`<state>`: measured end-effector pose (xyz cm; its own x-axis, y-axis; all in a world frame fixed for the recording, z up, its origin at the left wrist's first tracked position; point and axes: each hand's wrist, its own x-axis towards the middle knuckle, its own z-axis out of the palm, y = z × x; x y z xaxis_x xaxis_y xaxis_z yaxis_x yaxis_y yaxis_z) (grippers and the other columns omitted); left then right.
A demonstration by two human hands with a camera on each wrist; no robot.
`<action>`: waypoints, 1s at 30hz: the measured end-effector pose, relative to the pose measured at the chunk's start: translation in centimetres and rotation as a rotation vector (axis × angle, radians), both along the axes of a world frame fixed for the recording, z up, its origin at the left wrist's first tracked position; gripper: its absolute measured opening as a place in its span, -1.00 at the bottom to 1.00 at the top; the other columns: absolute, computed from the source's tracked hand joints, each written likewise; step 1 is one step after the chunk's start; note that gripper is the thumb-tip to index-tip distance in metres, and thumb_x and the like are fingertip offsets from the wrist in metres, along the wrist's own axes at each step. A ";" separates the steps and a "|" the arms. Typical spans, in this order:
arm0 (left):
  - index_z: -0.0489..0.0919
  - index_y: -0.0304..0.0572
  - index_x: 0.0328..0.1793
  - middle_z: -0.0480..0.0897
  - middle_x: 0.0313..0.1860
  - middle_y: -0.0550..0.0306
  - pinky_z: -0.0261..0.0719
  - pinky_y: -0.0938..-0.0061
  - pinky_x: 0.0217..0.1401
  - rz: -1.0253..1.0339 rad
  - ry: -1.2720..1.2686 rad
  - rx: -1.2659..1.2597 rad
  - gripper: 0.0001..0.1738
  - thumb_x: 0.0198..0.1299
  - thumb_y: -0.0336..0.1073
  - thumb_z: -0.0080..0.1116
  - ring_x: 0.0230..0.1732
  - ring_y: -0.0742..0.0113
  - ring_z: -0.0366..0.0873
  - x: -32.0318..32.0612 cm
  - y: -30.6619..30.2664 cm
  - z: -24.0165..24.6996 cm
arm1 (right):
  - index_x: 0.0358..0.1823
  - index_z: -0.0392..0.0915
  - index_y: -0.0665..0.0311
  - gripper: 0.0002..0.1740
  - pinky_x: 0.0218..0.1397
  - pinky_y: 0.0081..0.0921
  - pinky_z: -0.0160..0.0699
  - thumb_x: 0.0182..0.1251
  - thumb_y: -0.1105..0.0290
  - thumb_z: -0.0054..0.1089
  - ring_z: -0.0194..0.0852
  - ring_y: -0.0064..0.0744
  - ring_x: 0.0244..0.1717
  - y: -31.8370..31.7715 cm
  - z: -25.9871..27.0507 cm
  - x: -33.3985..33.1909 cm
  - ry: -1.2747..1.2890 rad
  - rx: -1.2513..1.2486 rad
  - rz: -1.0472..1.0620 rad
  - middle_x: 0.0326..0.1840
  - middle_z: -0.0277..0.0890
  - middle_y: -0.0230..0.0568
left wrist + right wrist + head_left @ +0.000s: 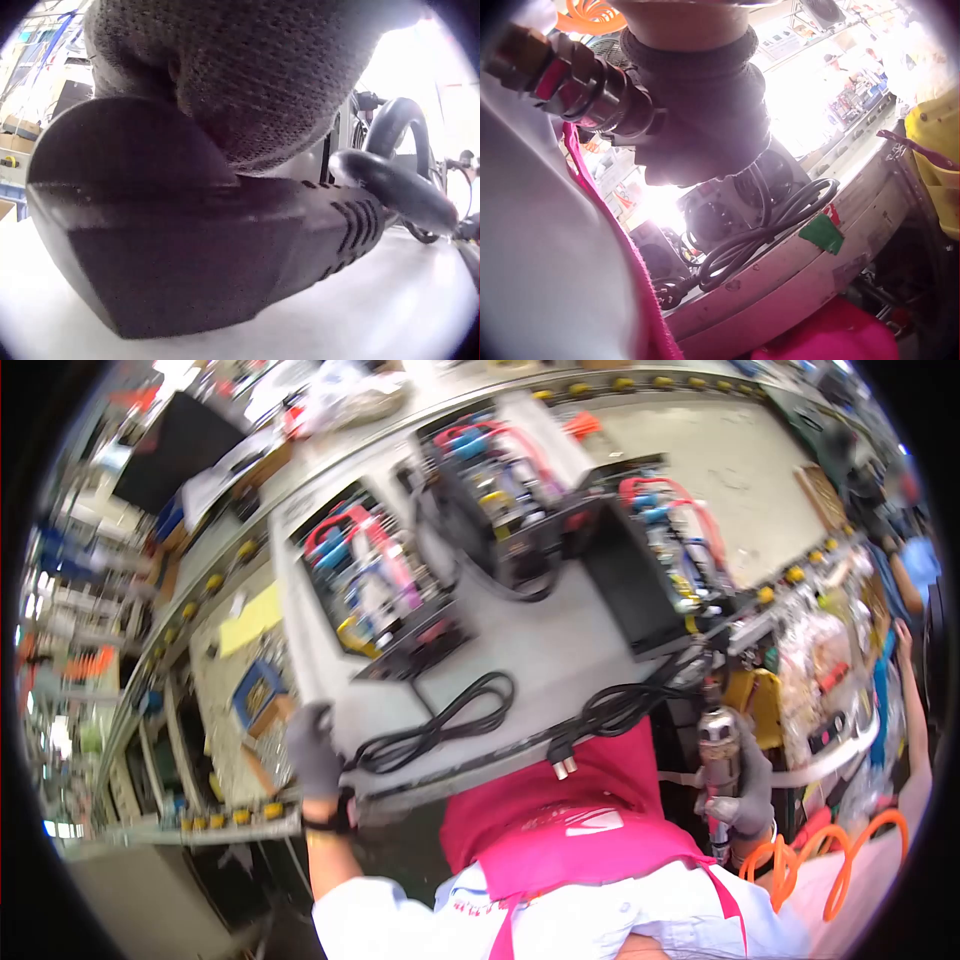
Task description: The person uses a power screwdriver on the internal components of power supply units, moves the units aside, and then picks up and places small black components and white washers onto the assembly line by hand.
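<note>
My gloved left hand (315, 750) is at the near left corner of a pale work board (490, 630). In the left wrist view, its grey glove (247, 75) is right over a black moulded plug (172, 255); I cannot tell whether the fingers grip it. A looped black power cord (440, 725) lies beside this hand. My gloved right hand (750, 785) holds a silver air screwdriver (718, 745) upright at the board's right. Wired black metal cases stand on the board: a left one (375, 575), a middle one (490, 480) and a right one (650, 560).
A second coiled cord (625, 705) reaches over the front edge with its plug (563, 760). An orange coiled hose (830, 860) hangs at right, near a yellow holder (755, 705) and bags of small parts (815, 650). A blue bin (258, 695) stands at left, inside the roller rail (205, 580).
</note>
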<state>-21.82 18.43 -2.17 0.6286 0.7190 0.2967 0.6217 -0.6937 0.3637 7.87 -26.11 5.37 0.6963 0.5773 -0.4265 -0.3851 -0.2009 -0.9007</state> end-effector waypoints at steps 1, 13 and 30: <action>0.63 -0.34 -0.15 0.61 -0.31 -0.02 0.57 0.34 -0.27 0.122 -0.248 -0.162 -0.71 0.01 -0.67 0.02 -0.26 0.11 0.61 2.4 -2.6 2.9 | 0.56 -0.03 0.47 0.41 -0.02 -0.49 0.63 -0.38 0.26 0.68 0.57 -0.47 -0.10 0.1 0.5 0.1 0.005 0.017 0.030 0.21 0.46 -0.14; 0.72 -0.17 -0.24 0.52 -0.44 0.10 0.47 0.37 -0.31 -0.889 -0.553 -0.381 -0.86 0.02 -0.42 0.34 -0.36 0.19 0.53 28.7 -15.9 8.6 | 0.59 -0.02 0.40 0.30 0.45 -0.49 0.15 -0.19 0.35 0.67 0.28 -0.47 0.34 -0.6 0.3 0.2 0.128 0.123 0.074 0.39 0.31 -0.22; 0.75 -0.04 -0.33 0.45 -0.41 0.15 0.39 0.31 -0.29 -1.044 -0.310 -0.355 -0.71 -0.31 -0.36 0.52 -0.32 0.13 0.43 32.4 -15.6 8.4 | 0.55 0.00 0.50 0.35 0.41 -0.45 0.24 -0.20 0.03 0.65 0.41 -0.35 0.28 -1.1 0.2 1.6 0.004 -0.063 0.228 0.30 0.44 -0.08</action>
